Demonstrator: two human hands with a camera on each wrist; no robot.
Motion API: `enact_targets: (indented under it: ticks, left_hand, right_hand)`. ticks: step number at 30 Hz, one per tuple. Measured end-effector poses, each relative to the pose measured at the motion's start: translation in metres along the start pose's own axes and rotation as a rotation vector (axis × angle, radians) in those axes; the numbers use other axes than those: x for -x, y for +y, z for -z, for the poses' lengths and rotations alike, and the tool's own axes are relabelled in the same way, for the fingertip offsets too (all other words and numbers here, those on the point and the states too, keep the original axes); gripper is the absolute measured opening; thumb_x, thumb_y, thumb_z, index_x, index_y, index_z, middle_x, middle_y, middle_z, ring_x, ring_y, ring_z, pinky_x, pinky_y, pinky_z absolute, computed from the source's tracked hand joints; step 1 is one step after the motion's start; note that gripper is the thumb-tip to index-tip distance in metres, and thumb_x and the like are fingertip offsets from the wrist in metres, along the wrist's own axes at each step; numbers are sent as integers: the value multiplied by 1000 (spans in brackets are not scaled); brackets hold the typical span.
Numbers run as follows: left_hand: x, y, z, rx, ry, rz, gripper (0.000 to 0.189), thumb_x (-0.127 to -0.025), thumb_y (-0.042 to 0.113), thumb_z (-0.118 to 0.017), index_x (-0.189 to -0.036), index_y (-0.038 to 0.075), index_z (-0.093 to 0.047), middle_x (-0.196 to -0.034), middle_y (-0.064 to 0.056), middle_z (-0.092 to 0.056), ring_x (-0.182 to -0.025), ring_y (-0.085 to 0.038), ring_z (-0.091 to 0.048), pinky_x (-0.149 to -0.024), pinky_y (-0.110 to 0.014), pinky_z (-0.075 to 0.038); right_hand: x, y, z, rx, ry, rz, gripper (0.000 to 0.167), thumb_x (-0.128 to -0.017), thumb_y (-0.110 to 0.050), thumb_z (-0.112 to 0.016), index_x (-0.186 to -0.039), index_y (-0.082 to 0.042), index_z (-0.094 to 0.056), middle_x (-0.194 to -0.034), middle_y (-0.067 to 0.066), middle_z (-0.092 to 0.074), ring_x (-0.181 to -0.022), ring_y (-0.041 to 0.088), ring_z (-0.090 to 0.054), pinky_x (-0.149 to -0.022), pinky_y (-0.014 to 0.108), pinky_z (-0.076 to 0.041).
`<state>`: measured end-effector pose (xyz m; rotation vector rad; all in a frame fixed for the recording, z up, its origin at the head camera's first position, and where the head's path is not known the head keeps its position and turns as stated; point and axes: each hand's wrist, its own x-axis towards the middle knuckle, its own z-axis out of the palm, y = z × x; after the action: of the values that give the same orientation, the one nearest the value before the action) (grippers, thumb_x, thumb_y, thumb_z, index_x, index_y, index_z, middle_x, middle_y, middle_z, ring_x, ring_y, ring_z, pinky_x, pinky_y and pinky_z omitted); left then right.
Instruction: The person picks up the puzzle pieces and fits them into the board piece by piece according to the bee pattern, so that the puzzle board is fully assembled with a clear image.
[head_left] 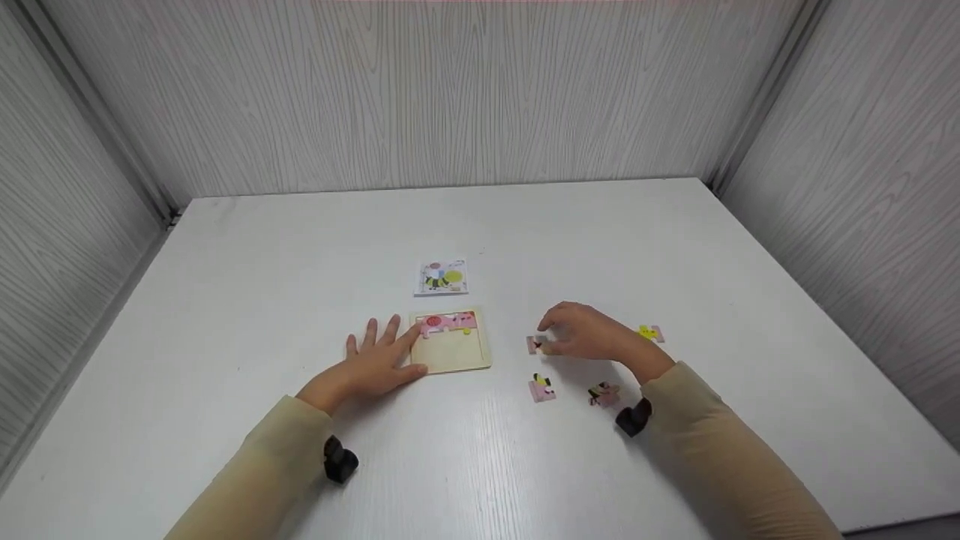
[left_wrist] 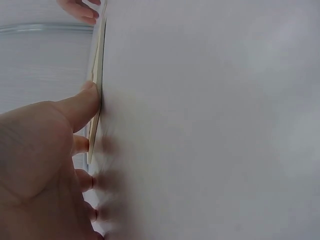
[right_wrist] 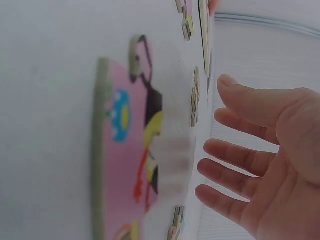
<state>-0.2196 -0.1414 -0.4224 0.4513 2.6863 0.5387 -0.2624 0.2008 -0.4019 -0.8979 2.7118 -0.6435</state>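
Observation:
My left hand (head_left: 375,364) has its fingers spread, with the thumb and index finger touching the left edge of a shallow wooden puzzle tray (head_left: 450,356). Pink puzzle pieces (head_left: 450,322) lie along the top of that tray; bare wood shows below them. To the right, my right hand (head_left: 589,334) hovers over the table with thumb and fingers apart. Just at its fingertips lies a small pink puzzle piece (head_left: 533,345). The right wrist view shows a gap between the fingers and that piece (right_wrist: 195,97). Nothing is visible in the right hand's grasp.
A pink-and-yellow piece (head_left: 541,388) and a bee-patterned piece (head_left: 604,394) lie nearer the front. Partly behind the right wrist is a piece with yellow (head_left: 651,333). Behind the tray sits a square bee picture (head_left: 442,277). Pale wood-grain panels (head_left: 450,97) enclose the white table.

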Motion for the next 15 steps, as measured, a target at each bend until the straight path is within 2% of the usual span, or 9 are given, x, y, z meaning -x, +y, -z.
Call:
enact_targets:
  ticks: [5,15]
  left_hand:
    - [-1,-2,-2,-13,-9,3,76,-93,54,-43,-151,17,-12,-153,-20,5,-135,-44,15,-100,-65,10]
    - [-2,-1,0,-25,2,-10,75,-93,52,-44,-150,15,-12,-153,-21,3,-135,-46,14,-99,-67,8]
  right_hand:
    - [1,3,-2,31,-12,8,30,-83,-16,-71,-108,-3,-65,-115,11,-59,-113,28,-50,-96,43,-38]
    - [0,2,-3,73,-26,-29,27,-83,-17,-71,-106,-5,-65,-116,11,-55,-115,31,-46,-96,45,-37]
